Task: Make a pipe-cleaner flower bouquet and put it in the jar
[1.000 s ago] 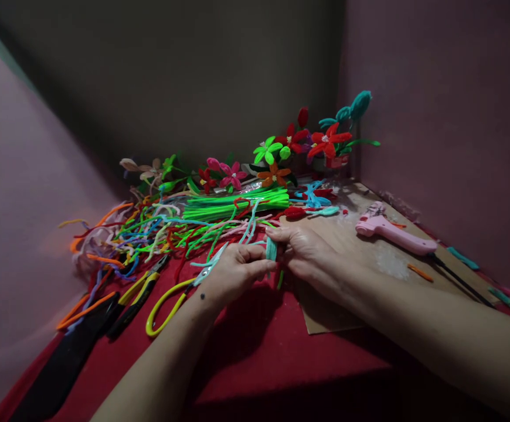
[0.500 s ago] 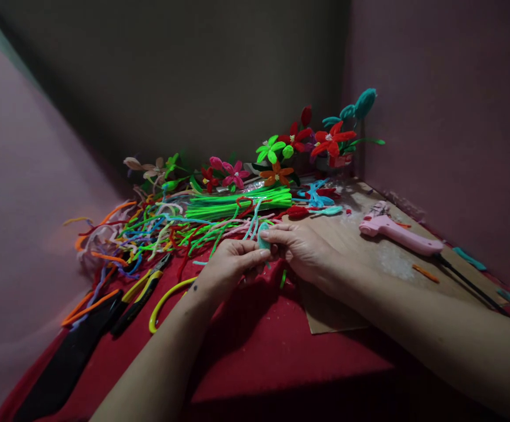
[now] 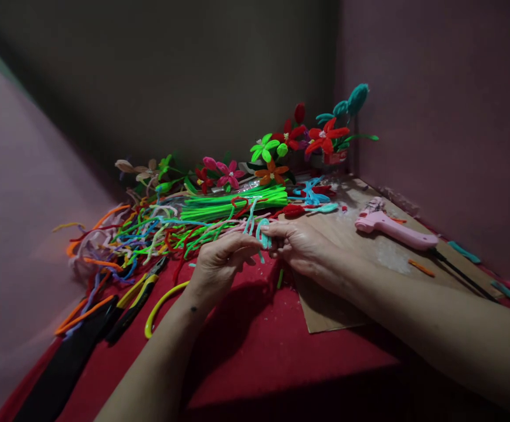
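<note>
A mint-green pipe cleaner, bent into a small rounded loop like a petal, is upright between my hands above the red cloth. My right hand pinches its right side between thumb and fingers. From the left, my left hand is closed at the loop's lower left edge, its thumb and forefinger pressed together; the exact grip is partly hidden. A short mint end sticks out below the fingers. Behind my hands lie loose mint pipe cleaners and a bundle of bright green pipe cleaners.
A pink glue gun rests on a cardboard sheet at right. Pliers and a yellow-handled tool lie at left on the red cloth. Several pipe-cleaner flowers stand along the back, beside tangled coloured stems.
My left fingers have shifted slightly left and down off the loop's front, so more of its outline shows. My right hand keeps its pinch. The whole view has shifted a little.
</note>
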A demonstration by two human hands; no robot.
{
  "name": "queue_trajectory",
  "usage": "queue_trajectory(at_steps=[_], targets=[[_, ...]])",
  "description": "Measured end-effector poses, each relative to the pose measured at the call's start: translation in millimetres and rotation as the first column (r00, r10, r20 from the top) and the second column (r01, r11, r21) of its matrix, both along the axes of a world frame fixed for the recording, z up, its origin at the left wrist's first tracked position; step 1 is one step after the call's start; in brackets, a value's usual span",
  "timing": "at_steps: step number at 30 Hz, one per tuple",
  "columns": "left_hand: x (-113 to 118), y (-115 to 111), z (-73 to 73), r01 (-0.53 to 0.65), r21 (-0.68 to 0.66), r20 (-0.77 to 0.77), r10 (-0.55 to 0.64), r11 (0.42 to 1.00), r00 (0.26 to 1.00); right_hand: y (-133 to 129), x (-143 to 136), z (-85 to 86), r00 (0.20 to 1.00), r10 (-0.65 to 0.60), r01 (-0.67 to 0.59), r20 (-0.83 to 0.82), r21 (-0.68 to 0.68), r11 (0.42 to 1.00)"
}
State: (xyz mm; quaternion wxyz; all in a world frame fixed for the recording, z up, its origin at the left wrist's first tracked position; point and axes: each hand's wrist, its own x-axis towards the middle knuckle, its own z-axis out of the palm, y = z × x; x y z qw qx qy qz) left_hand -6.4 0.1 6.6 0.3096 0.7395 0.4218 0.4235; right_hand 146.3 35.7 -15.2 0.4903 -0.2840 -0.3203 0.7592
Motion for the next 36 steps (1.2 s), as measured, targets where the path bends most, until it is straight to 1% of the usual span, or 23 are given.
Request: queue_trajectory(at_steps=[4,7,12,14,15,17,20,23,25,27,32,36], targets=[[0.4,1.1,1.7,0.028,-0.062,0.034,-0.026,0.998,0.999,-0.8,-0.7,0.0,1.000,0.024,-0.024,0.001,0.015,1.000],[2.3,1.6,3.8,0.022,-0.167,0.115,-0.002,0.986,0.993,-0.6,-1.7,-0.9,0.999,0.035,-0.035,0.008,0.034,0.999],[3.6,3.6,2.4,0.087,-0.384,0.329,0.049,0.919,0.943,-1.8,-2.3,-2.4,1.000,0.006,-0.008,0.029,0.071,0.997],[5.1,3.2,3.1,0.103,-0.430,0.390,0.081,0.897,0.917,-3.7,-1.6,-1.8,0.999,0.000,-0.004,0.037,0.090,0.996],[6.5,2.5,3.9,0.098,-0.431,0.405,0.095,0.897,0.910,-4.8,-1.0,-1.3,0.999,-0.009,0.005,0.044,0.100,0.995],[10.6,0.1,5.8,0.059,-0.382,0.405,0.109,0.922,0.908,-7.0,-0.2,-0.3,0.996,-0.050,0.040,0.073,0.131,0.991],[18.1,-4.9,5.7,-0.066,-0.222,0.360,0.145,0.973,0.922,-9.0,-0.2,-0.2,0.984,-0.115,0.087,0.137,0.195,0.977],[23.1,-9.2,0.8,-0.186,-0.061,0.297,0.195,0.981,0.935,-9.3,-2.4,-2.8,0.972,-0.134,0.091,0.193,0.217,0.972],[24.1,-10.6,-3.4,-0.223,0.028,0.253,0.209,0.974,0.945,-9.1,-3.9,-4.9,0.967,-0.147,0.100,0.207,0.222,0.970],[23.8,-10.7,-6.7,-0.232,0.075,0.221,0.210,0.970,0.952,-9.1,-4.7,-6.1,0.963,-0.160,0.107,0.215,0.237,0.966],[21.3,-6.4,-11.3,-0.223,0.096,0.178,0.203,0.970,0.963,-11.3,-3.5,-4.3,0.952,-0.172,0.102,0.251,0.269,0.958],[16.1,-2.6,-18.9,-0.204,0.178,0.078,0.193,0.963,0.978,-13.1,-2.8,-1.5,0.945,-0.185,0.116,0.271,0.249,0.962]])
